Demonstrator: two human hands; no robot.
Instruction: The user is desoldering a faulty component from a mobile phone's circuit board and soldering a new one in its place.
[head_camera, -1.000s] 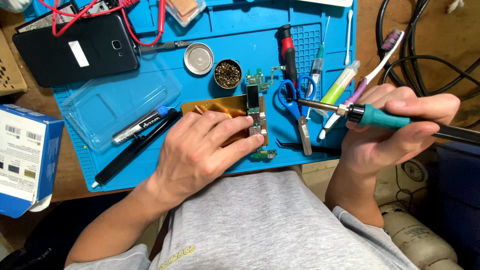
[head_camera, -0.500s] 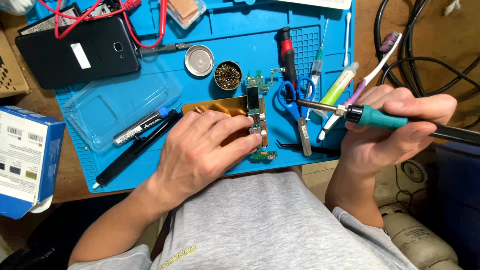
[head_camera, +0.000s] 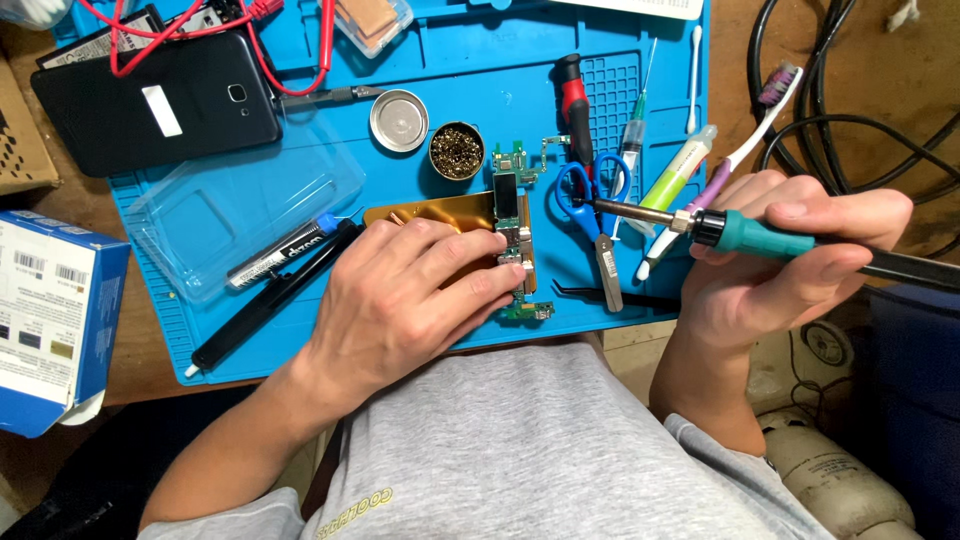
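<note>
A narrow green circuit board (head_camera: 513, 225) lies on an amber backing (head_camera: 440, 212) in the middle of the blue work mat (head_camera: 470, 90). My left hand (head_camera: 400, 300) rests flat over the backing, its fingertips pressing the board's left edge. My right hand (head_camera: 785, 255) grips a soldering iron (head_camera: 745, 233) by its teal handle. The iron's dark tip points left and hovers over the blue-handled scissors (head_camera: 592, 205), a little right of the board.
On the mat lie a black phone (head_camera: 160, 115) with red leads over it, a clear plastic cover (head_camera: 240, 205), a brass-wool tin (head_camera: 457, 150) and its lid (head_camera: 399, 120), a red screwdriver (head_camera: 574, 105), a syringe (head_camera: 634, 135), tweezers (head_camera: 590, 293) and a toothbrush (head_camera: 745, 135). A blue box (head_camera: 55, 310) stands at left.
</note>
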